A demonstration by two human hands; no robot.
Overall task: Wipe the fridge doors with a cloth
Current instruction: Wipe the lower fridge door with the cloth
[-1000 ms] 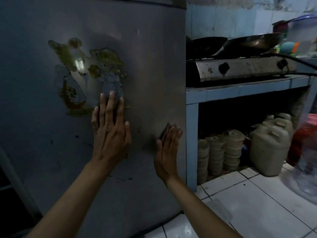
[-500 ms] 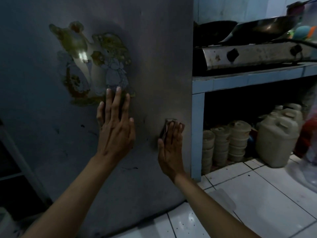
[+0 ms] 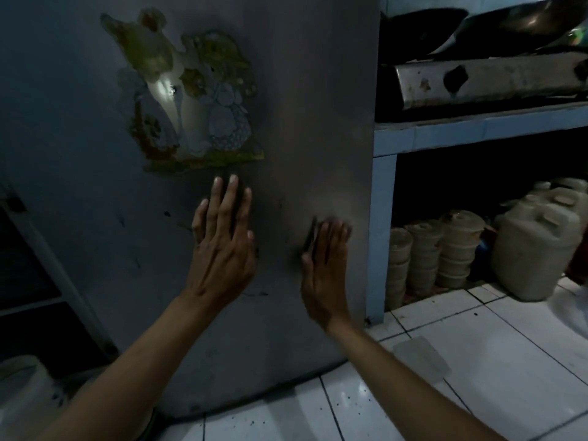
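Left hand point(image 3: 222, 246) flat on grey metal fridge door point(image 3: 302, 122), fingers spread and straight, holding nothing, just below worn cartoon sticker point(image 3: 187, 97). Right hand point(image 3: 324, 265) open-palmed near door's right edge, pressing small dark cloth point(image 3: 310, 235) against the metal; cloth mostly hidden under blurred fingers. Stacked beige lidded tubs point(image 3: 436, 253) under blue shelf point(image 3: 477, 130) at right, contents unseen.

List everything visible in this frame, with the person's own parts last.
fridge door: one, grey, fills left and centre
sticker: one, worn, yellowish, upper door
cloth: one, dark, mostly hidden under the right hand on the door
stove: one, metal, on blue tiled counter
woks: two, dark, on stove
stacked containers: several, beige, under counter
jerrycans: at least two, beige, under counter
floor: white tiles
left hand: flat on door
right hand: pressing cloth
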